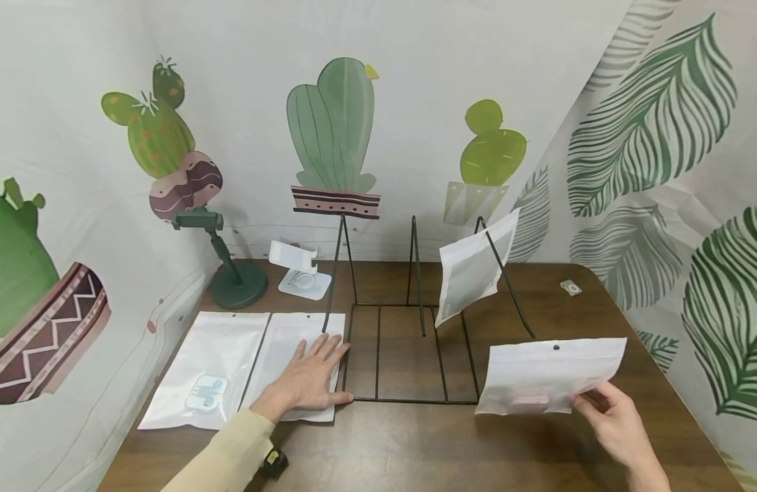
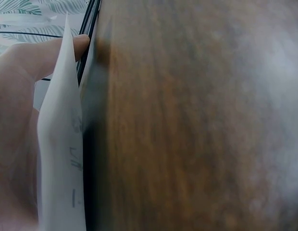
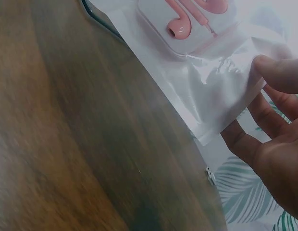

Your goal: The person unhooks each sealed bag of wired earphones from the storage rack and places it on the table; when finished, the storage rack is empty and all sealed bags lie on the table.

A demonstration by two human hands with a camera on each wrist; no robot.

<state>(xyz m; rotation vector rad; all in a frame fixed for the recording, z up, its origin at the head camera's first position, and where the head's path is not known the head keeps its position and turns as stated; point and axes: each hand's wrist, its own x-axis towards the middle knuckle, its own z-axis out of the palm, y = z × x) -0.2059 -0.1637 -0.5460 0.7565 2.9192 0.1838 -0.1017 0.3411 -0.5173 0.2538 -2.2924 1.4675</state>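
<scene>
My left hand (image 1: 307, 379) lies with spread, straight fingers on a white flat bag (image 1: 286, 335). Its thumb reaches the left side of a black wire rack (image 1: 409, 400). In the left wrist view that bag's edge (image 2: 62, 139) hides part of the hand. On the right, my right hand (image 1: 615, 420) pinches the lower right corner of another white bag (image 1: 553, 362), held tilted beside the rack. Through its clear side, the right wrist view shows pink earphones (image 3: 181, 26) in a transparent case. A third bag (image 1: 477, 270) leans between the rack's right-hand uprights.
At far left lies a white bag (image 1: 221, 342) with a light-blue earphone case (image 1: 206, 393). Behind stand a green phone stand (image 1: 240, 283) and a white folding stand (image 1: 305, 283). A small white object (image 1: 571, 287) lies at the back right. A black item (image 1: 275, 463) sits by my left sleeve.
</scene>
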